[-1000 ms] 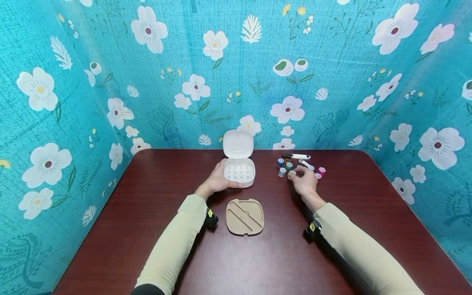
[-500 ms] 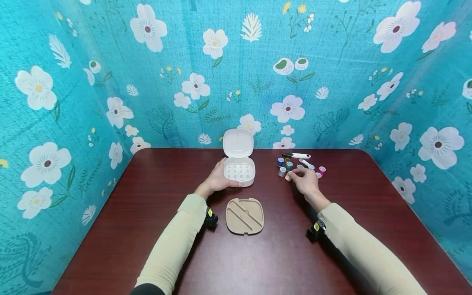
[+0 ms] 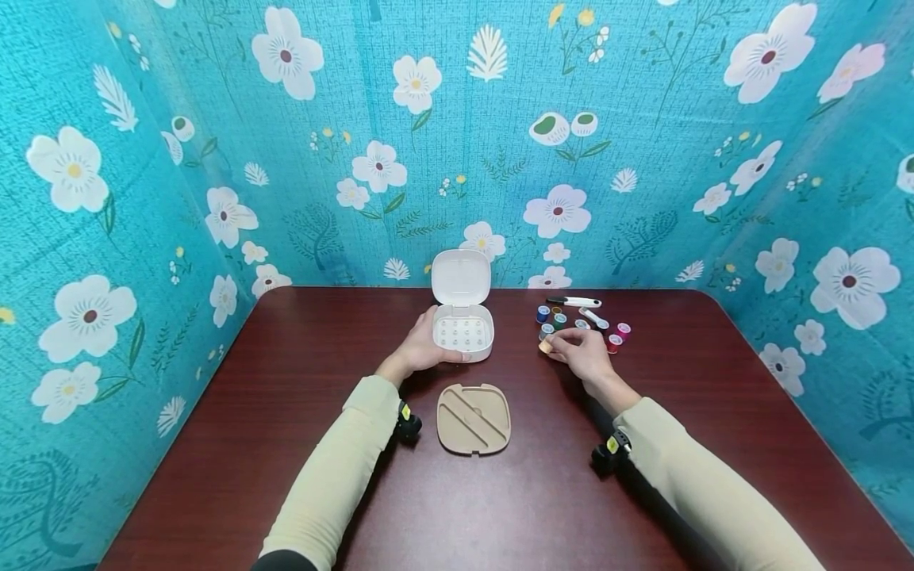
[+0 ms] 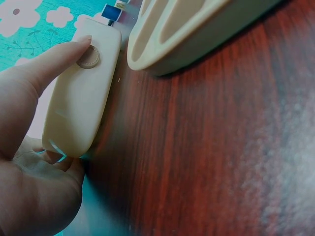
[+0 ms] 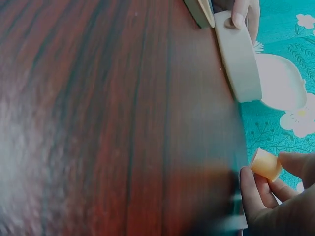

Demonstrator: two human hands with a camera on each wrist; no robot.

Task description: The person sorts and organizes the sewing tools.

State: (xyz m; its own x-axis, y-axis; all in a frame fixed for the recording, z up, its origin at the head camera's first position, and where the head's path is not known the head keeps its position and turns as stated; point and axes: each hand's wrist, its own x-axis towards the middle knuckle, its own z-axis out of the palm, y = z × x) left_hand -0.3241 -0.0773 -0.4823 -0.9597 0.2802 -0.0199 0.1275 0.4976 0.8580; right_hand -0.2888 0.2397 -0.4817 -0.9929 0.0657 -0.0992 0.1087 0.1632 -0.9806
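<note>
- The right hand [image 3: 589, 355] pinches an orange-tan spool [image 5: 266, 164] between thumb and fingers, the spool tilted; the left hand [image 3: 426, 346] grips the white box [image 4: 78, 108] from its 9 o'clock side, thumb lying partly over a round button [image 4: 90, 60]
- With the box as clock centre and 12 pointing away from the person, the held spool is at about 3 o'clock, outside the box and just beside a grey spool [image 3: 546, 329]
- The pinch bears on a small rounded body, so too light a squeeze could let the spool drop and roll over the table [image 3: 571, 507]
- A low sweep of the right hand could topple the grey spool, the green spool [image 3: 560, 322] or the blue spool [image 3: 543, 316], since they stand crowded near 3 o'clock
- The pegs [image 3: 467, 333] inside the box look small; a spool lowered on them askew would probably sit crooked
- The open lid [image 3: 461, 276] rises at 12 o'clock and could swing down if a careless push jolts the box
- No brand, label or writing is legible; any marks on the spool ends are too small to make out, and the button shows no readable lettering
</note>
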